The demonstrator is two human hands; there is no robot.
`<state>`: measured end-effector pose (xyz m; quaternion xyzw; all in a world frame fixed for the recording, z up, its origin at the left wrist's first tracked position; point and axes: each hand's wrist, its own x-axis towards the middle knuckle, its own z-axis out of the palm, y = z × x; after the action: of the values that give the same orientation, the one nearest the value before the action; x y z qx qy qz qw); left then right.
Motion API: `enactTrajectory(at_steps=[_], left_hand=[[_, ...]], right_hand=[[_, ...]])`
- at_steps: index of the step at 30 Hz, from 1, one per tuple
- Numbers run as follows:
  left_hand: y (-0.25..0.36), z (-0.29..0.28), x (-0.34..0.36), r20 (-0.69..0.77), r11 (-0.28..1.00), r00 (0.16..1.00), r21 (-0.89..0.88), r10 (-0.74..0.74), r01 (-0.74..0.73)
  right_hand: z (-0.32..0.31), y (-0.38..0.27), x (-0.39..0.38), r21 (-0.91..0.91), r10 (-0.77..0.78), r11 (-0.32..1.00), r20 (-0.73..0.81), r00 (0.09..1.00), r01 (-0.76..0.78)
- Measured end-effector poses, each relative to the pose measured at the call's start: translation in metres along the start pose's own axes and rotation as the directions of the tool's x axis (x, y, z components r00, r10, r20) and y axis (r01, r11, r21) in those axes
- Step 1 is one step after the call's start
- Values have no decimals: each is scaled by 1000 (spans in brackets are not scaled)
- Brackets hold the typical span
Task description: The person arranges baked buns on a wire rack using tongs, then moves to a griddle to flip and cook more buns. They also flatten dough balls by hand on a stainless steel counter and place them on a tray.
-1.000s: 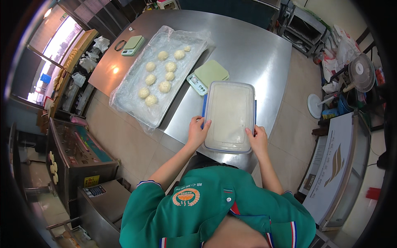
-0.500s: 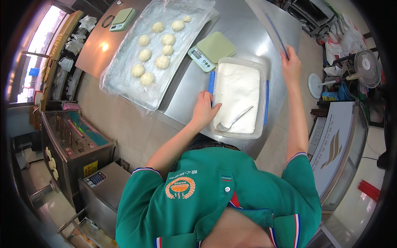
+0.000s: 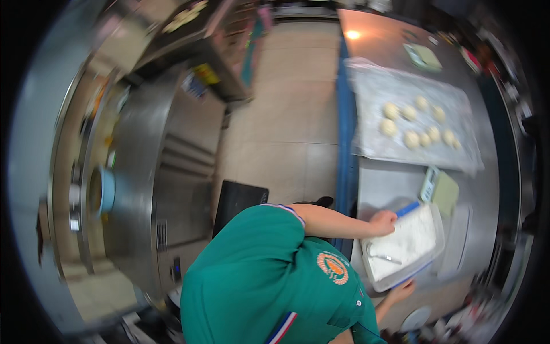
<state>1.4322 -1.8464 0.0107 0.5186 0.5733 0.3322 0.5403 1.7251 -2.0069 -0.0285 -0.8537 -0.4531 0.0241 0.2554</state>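
Observation:
A clear plastic container (image 3: 438,222) with blue side latches holds white powder (image 3: 401,241). A metal spoon (image 3: 385,255) lies on the powder, near the end closest to me. My left hand (image 3: 382,223) is closed on the container's left side, beside a blue latch. On the opposite side, my right hand (image 3: 402,291) grips the container low by its other latch; its fingers are partly hidden and blurred. A clear lid with a blue edge (image 3: 455,243) lies on the metal table, just past the container.
Pale round dough balls (image 3: 411,139) sit on a plastic-covered tray (image 3: 378,86) further along the metal table (image 3: 389,180). A green scale (image 3: 440,189) stands between tray and container, another scale (image 3: 423,57) farther off. Left across the tiled floor (image 3: 286,155) is a steel cabinet (image 3: 189,149).
My view has swung left. My right hand has put the lid down on the table and now holds the container's side. The left hand stays on the container, which sits turned in view.

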Motion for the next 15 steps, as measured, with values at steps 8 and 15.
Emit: enactTrajectory(at_steps=[8, 15], left_hand=[[-33, -149, -92, -251, 996, 965, -70, -69, 53], [-88, -336, -220, -708, 993, 705, -43, 45, -106]], right_hand=[[18, -145, -92, 593, 28, 411, 751, 660, -692], [62, -311, -205, 646, -512, 514, 759, 402, -565]])
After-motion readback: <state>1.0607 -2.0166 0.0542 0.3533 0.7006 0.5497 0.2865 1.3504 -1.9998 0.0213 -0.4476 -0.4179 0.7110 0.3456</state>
